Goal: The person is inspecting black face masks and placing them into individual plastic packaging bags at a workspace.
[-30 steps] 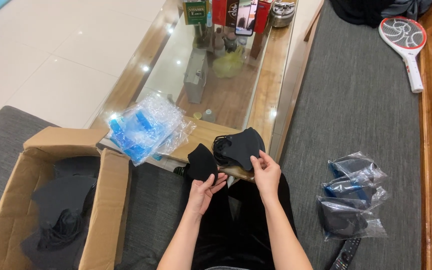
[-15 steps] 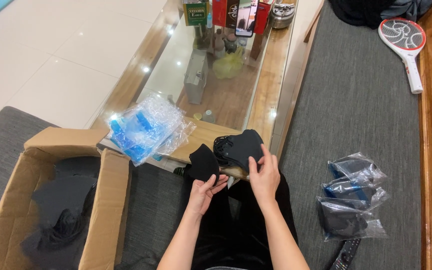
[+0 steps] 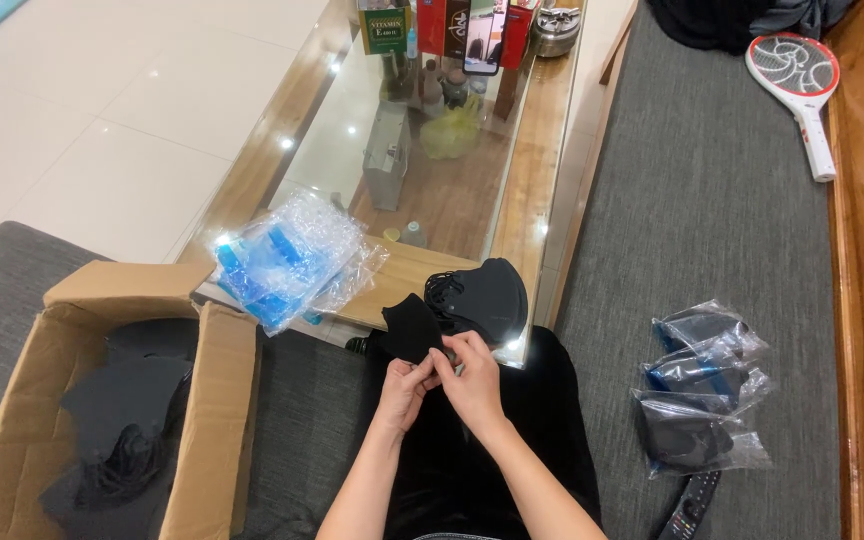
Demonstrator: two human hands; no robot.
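**Holding a black mask at the tabletop edge**

Pinching a black face mask point(image 3: 410, 328), the left hand point(image 3: 404, 385) and right hand point(image 3: 474, 377) meet fingertip to fingertip, each grip clenched on it just above the lap. A stack of black masks point(image 3: 482, 295) lies on the tabletop point(image 3: 537, 170) behind. Clear plastic bags point(image 3: 287, 258) sit left; packed masks point(image 3: 702, 390) rest on the sofa.

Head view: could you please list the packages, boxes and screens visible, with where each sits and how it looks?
Cardboard box: left, brown, open, black masks inside.
Clear bags: table's near-left corner, heap, blue inserts.
Sealed packets: right on grey cushion, clear, dark contents.
Cartons: table's far end, green and red.
Phone: upright before cartons, screen lit.
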